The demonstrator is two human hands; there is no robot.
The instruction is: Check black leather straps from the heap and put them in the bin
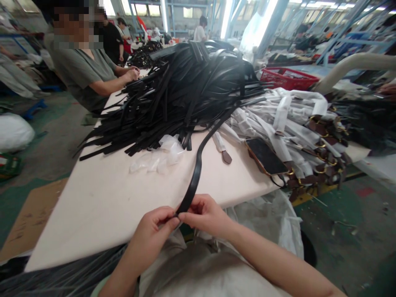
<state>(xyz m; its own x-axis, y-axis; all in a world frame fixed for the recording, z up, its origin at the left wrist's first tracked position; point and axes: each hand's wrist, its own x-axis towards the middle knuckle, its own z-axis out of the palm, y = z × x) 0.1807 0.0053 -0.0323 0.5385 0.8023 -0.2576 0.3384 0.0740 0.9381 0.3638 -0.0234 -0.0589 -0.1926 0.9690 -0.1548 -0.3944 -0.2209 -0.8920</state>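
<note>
A long black leather strap (198,163) runs from the big heap of black straps (182,90) across the white table (102,202) down to the near edge. My left hand (151,237) and my right hand (206,214) both pinch the strap's near end, fingertips touching, just in front of the table edge above my lap.
White-wrapped straps with brown ends and gold buckles (306,132) lie at the right, with a phone (267,156) beside them. Crumpled clear plastic (159,156) lies mid-table. A red basket (287,78) stands behind. A co-worker in a grey shirt (86,70) works at the far left end.
</note>
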